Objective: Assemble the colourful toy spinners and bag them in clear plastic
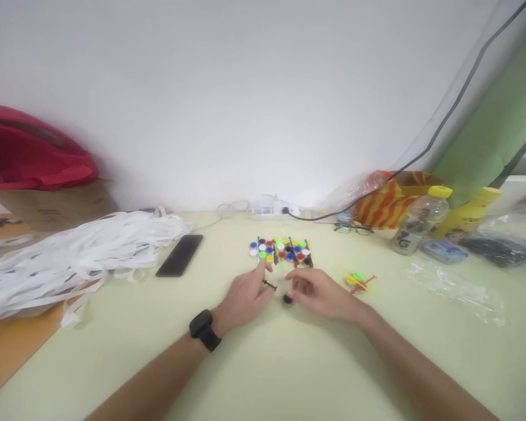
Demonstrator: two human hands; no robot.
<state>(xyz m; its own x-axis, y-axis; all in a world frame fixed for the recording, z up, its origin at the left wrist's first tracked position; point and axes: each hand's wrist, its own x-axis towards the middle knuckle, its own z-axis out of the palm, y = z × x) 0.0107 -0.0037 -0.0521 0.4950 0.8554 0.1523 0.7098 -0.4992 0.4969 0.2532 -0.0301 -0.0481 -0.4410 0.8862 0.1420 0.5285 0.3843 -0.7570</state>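
One red bag (30, 155) rests on a cardboard box (61, 206) at far left. Next, a heap of white strips (109, 245) covers the table's left side, with a dark phone (179, 255) lying flat just beside it. The left hand (245, 298), a black watch (205, 329) on its wrist, has thumb and forefinger closed about a thin black rod (269, 285). Beyond the hands, coloured discs (282, 255) lie grouped, with coloured rods among them; a power strip (267, 210) sits behind, near the wall. A black disc (287, 300) is at the right thumb's tip. The right hand (319, 292) has its fingers partly curled; whether they grip that disc cannot be told. Right of it lie loose yellow, green and red pieces (358, 282), then eyeglasses (362, 230) farther back, a striped bag (379, 204), a clear bottle (421, 225) and a yellow bottle (469, 216).
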